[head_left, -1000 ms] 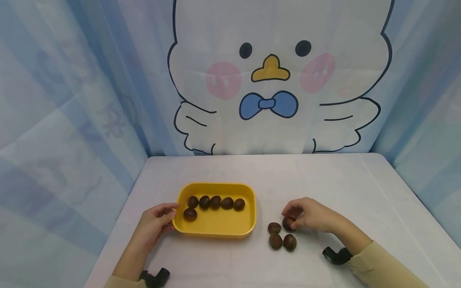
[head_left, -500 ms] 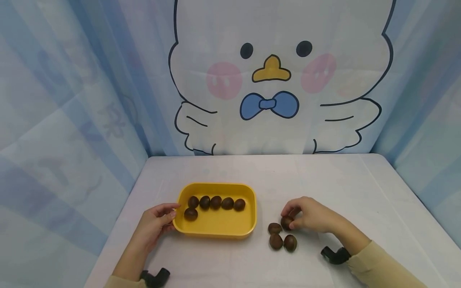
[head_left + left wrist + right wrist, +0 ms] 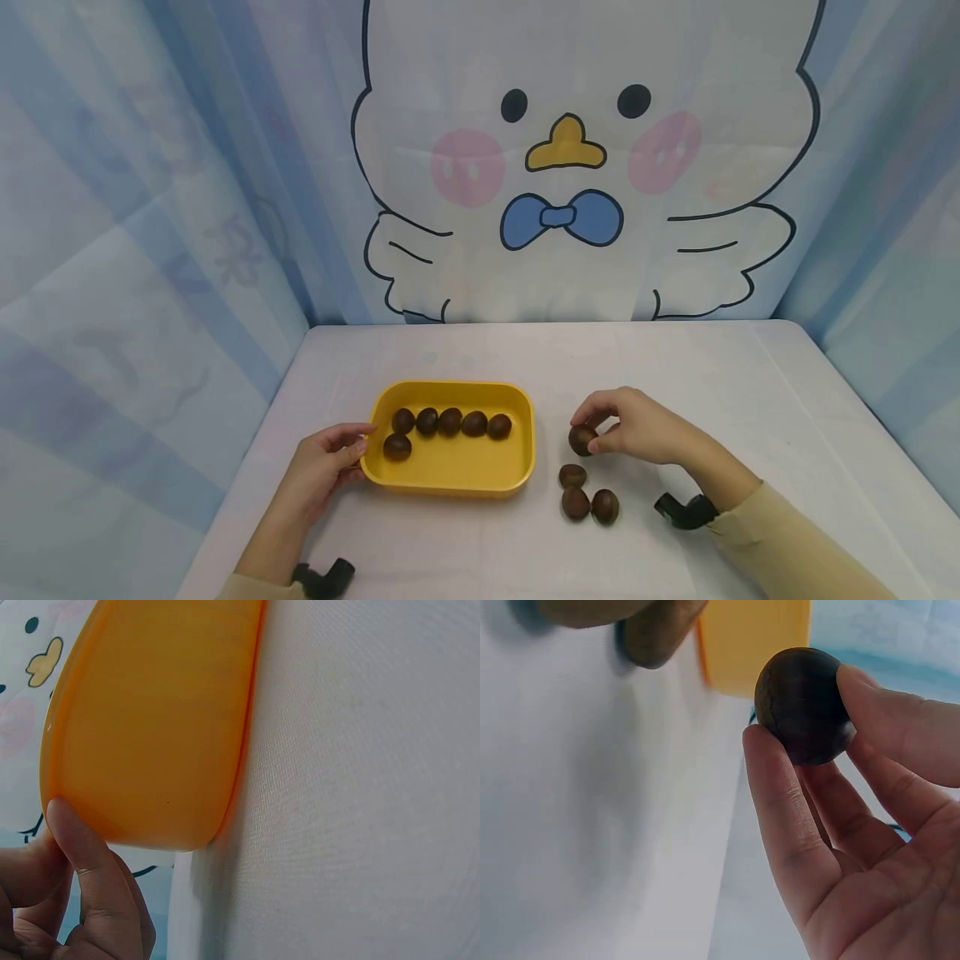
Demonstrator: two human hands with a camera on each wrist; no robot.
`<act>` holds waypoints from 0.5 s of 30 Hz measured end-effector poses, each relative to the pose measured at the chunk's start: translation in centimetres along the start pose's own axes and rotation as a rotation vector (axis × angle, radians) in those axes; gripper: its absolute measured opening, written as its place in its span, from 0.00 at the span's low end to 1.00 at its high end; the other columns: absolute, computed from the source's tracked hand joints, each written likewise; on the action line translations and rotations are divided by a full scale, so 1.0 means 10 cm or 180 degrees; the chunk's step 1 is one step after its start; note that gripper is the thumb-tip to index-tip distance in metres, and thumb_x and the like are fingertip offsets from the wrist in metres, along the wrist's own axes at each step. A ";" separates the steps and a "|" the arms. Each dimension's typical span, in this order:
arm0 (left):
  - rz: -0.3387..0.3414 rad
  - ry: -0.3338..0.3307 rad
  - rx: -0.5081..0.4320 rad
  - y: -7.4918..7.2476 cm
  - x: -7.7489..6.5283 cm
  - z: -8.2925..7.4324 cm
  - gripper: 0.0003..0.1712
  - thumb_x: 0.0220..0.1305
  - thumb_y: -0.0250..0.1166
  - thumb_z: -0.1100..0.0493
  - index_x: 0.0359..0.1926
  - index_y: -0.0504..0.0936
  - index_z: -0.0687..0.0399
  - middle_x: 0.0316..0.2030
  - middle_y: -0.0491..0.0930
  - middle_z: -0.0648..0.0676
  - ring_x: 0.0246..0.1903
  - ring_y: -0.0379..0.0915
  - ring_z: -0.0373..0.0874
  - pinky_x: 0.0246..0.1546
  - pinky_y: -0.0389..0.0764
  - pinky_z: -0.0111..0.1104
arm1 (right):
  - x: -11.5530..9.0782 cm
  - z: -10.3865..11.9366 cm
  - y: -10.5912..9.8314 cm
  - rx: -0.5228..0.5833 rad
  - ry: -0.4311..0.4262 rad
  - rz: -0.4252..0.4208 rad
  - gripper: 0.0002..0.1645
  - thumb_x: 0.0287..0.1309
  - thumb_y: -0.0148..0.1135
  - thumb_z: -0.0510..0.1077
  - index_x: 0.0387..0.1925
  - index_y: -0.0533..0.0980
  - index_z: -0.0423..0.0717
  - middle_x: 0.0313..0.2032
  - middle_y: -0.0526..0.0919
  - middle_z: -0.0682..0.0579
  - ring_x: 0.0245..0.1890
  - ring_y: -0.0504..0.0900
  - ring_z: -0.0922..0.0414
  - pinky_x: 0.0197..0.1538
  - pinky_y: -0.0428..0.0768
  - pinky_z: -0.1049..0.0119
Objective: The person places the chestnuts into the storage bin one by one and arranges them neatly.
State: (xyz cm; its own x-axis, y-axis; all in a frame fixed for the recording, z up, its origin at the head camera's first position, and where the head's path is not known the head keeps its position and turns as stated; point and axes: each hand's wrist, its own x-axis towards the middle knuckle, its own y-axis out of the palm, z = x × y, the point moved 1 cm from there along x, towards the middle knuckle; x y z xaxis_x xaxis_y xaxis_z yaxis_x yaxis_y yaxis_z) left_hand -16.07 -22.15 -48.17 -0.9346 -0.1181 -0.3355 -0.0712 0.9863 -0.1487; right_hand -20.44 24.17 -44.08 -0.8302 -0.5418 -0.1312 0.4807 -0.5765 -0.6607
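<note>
My right hand [image 3: 633,427] pinches a dark brown chestnut [image 3: 582,440] between thumb and fingertips. In the right wrist view that chestnut [image 3: 802,705] shows whole, raised above the white tabletop. Just in front of it on the table are three more chestnuts [image 3: 575,504], grouped close together. A yellow tray [image 3: 465,467] stands to their left, with several chestnuts [image 3: 450,422] in a row along its back side and one chestnut [image 3: 397,447] before the row's left end. At the tray's left end my left hand [image 3: 322,467] grips the rim, its fingertips against the wall [image 3: 142,750].
The white table [image 3: 637,358] reaches back to a curtain [image 3: 555,275] printed with a cartoon bird. More pale blue curtain [image 3: 135,292] hangs on both sides. Black wrist devices [image 3: 686,511] sit on both forearms, by the beige sleeves [image 3: 780,537].
My right hand has lifted the chestnut off the group and carried it up and to the left, nearer the tray. The left hand and the tray stay in place.
</note>
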 end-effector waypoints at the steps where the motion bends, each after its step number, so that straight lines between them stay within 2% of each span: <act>1: 0.0005 0.0006 -0.0006 0.00 0.00 0.00 0.18 0.76 0.66 0.66 0.64 0.85 0.63 0.40 0.80 0.51 0.33 0.78 0.44 0.33 0.88 0.30 | 0.01 0.02 -0.01 0.0021 -0.0012 -0.0001 0.18 0.60 0.77 0.37 0.52 0.86 0.52 0.47 0.89 0.56 0.49 0.84 0.53 0.48 0.86 0.68; 15: 0.0009 0.0035 -0.0006 0.00 0.01 0.00 0.18 0.76 0.65 0.66 0.64 0.85 0.62 0.40 0.80 0.51 0.33 0.78 0.44 0.33 0.88 0.30 | 0.22 0.32 -0.05 0.0219 -0.0185 -0.0057 0.18 0.63 0.75 0.36 0.52 0.86 0.54 0.50 0.90 0.55 0.52 0.84 0.53 0.57 0.89 0.62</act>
State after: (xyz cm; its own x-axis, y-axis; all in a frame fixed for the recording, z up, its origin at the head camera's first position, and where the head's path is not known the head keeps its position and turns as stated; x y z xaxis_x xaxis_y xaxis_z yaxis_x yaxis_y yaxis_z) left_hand -16.11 -22.12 -48.24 -0.9386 -0.1140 -0.3258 -0.0692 0.9869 -0.1460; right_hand -21.56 21.32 -41.71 -0.8220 -0.5645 -0.0754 0.4859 -0.6260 -0.6100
